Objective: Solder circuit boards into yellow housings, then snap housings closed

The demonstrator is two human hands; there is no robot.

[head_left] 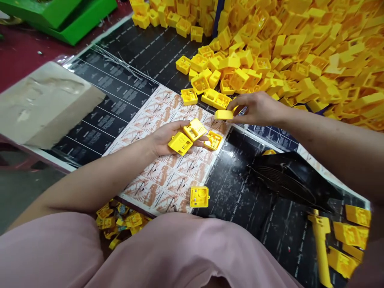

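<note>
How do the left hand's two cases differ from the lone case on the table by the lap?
The held cases show perforated outer faces; the lone case shows its open inside. The held cases are in the left hand; the lone case lies on the table. All are yellow.

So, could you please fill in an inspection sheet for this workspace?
Surface: table covered with black sheeting and a patterned sheet.
Things in hand: two yellow casings; another yellow casing at the right fingers.
Clutter: large heap of yellow casings, pale block, black object, long yellow piece.
Hands: left hand palm up under its two casings; right hand pinching one casing's end.
Cables: nothing seen for certain; thin pale strands cross the sheeting.
Surroundings: green trays at upper left.
</note>
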